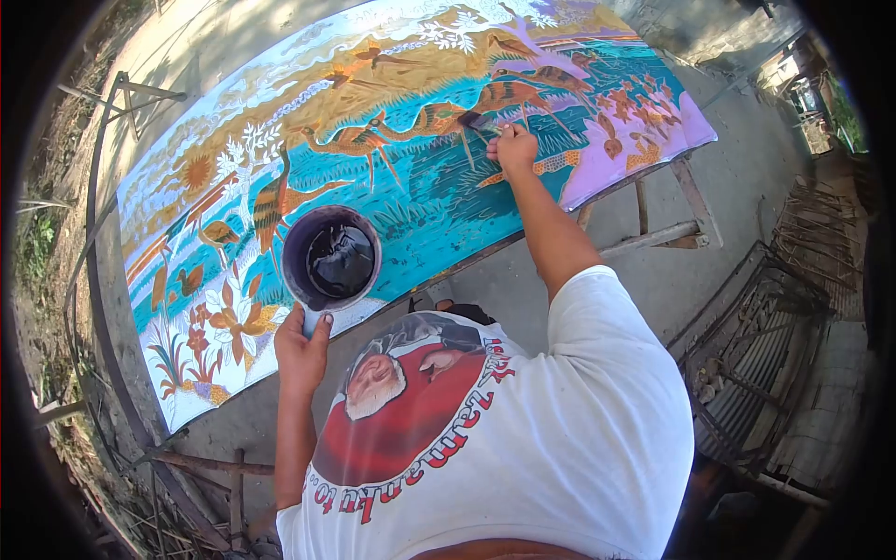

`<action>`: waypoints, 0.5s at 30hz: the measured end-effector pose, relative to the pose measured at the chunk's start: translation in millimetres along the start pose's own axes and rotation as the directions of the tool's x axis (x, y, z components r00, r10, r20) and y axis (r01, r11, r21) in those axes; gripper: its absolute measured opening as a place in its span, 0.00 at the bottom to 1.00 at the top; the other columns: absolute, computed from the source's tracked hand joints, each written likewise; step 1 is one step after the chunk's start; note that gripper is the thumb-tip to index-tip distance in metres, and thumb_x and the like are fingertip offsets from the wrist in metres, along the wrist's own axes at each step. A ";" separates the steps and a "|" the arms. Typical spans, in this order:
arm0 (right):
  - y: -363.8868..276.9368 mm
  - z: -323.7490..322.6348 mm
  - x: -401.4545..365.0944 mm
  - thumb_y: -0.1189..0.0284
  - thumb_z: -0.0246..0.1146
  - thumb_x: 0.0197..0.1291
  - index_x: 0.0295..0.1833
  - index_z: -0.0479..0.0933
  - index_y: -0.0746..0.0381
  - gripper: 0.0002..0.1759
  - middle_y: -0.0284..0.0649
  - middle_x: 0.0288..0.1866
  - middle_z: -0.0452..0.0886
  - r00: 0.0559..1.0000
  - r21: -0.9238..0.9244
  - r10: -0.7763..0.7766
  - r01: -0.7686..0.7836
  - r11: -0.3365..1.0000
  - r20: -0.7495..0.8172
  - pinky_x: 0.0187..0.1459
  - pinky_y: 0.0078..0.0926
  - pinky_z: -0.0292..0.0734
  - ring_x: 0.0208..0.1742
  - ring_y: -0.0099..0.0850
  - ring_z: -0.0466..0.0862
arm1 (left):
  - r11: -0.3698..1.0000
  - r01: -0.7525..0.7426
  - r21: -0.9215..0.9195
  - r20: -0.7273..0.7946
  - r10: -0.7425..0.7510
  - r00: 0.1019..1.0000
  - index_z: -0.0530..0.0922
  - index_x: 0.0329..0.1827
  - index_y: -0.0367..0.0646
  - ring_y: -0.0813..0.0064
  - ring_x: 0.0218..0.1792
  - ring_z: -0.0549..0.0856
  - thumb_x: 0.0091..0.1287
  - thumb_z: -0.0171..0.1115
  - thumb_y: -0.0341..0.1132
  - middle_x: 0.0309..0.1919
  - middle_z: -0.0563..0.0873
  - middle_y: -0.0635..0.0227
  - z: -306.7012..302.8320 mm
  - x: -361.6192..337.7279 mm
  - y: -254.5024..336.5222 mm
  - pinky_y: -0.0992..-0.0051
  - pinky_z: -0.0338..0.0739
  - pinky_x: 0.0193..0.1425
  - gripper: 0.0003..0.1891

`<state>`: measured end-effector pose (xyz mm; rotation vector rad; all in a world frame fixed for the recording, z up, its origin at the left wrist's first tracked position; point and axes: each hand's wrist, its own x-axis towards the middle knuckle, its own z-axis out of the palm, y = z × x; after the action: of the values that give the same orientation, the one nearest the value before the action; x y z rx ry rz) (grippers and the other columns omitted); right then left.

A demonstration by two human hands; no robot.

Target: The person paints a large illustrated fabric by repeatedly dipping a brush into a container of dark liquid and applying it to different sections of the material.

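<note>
A long painted cloth with birds, plants and teal water lies spread in front of me. My left hand grips the handle of a round pot that holds dark liquid, over the cloth's near edge. My right hand is closed on a brush, whose dark bristles are at the painted birds near the middle right of the cloth. Whether the bristles touch the surface I cannot tell.
Wooden supports show under the cloth's right end. A metal frame stands at the right, near a pile of sticks. Poles and branches stand at the lower left.
</note>
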<state>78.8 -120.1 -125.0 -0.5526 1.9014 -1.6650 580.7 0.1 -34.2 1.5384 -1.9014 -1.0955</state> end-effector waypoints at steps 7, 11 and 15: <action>5.4 22.0 -1.5 0.70 0.57 0.80 0.55 0.83 0.69 0.14 0.43 0.30 0.86 0.972 -0.092 0.002 0.020 0.996 0.235 0.23 0.29 0.84 0.24 0.29 0.86 | 0.976 0.158 -0.147 -0.064 -0.169 0.984 0.77 0.35 0.36 0.85 0.30 0.71 0.73 0.70 0.31 0.25 0.79 0.76 -1.3 -11.6 -11.3 0.75 0.67 0.32 0.11; 2.8 5.1 45.8 0.70 0.58 0.80 0.55 0.83 0.68 0.13 0.42 0.30 0.86 0.996 -0.089 -0.077 0.074 0.993 -0.034 0.23 0.29 0.85 0.23 0.28 0.86 | 0.976 0.155 -0.155 -0.109 -0.172 0.979 0.73 0.32 0.38 0.85 0.31 0.68 0.74 0.71 0.32 0.26 0.74 0.77 -3.7 -13.8 -15.8 0.77 0.65 0.32 0.15; -6.4 20.0 32.5 0.70 0.57 0.80 0.57 0.82 0.67 0.13 0.41 0.29 0.85 0.988 -0.118 -0.054 0.071 0.990 0.142 0.23 0.29 0.84 0.24 0.28 0.86 | 0.954 0.180 -0.238 -0.115 -0.212 0.971 0.72 0.33 0.38 0.85 0.33 0.67 0.75 0.70 0.32 0.28 0.74 0.76 0.1 -10.8 -14.7 0.78 0.64 0.33 0.15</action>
<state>66.4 -156.7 -124.7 -0.7645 1.9113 -1.5133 592.1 9.6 -44.7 1.6511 -1.4995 -1.2089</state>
